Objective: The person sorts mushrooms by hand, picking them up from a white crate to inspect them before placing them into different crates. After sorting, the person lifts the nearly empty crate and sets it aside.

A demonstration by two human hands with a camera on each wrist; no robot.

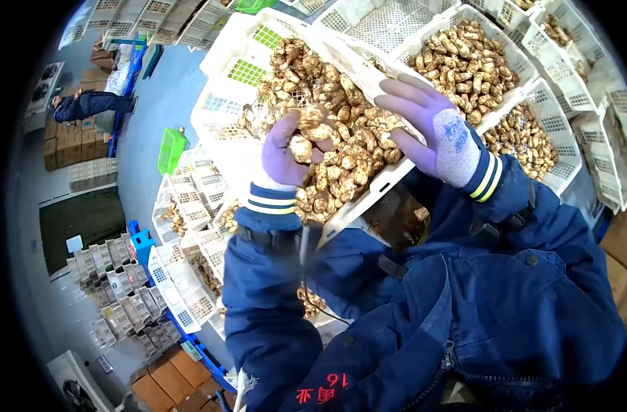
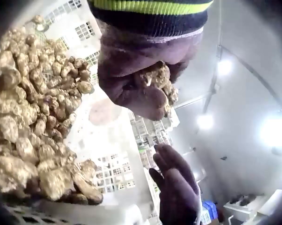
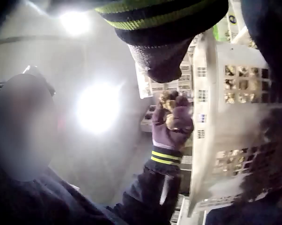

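My gloved left hand (image 1: 283, 152) grips a few stubby, brown-and-white mushrooms (image 1: 316, 125) above a heaped white crate. In the left wrist view, the held mushrooms (image 2: 156, 79) show between its curled fingers and thumb. Beneath it, more soil-flecked mushrooms (image 1: 337, 177) lie piled in the slotted white crate (image 1: 217, 103). My right hand (image 1: 433, 130), in a purple-and-grey glove, has its fingers spread over the crate's right side and holds nothing. The right wrist view shows the left hand (image 3: 172, 126) with its mushrooms beside the tilted crate wall (image 3: 204, 140).
Another white crate of mushrooms (image 1: 464, 65) stands beyond the right hand, with a further filled crate (image 1: 526, 141) beside it. Stacked crates (image 1: 190, 199) and a green basket (image 1: 171, 151) are at the left. A person (image 1: 94, 105) stands farther back near cardboard boxes (image 1: 70, 147).
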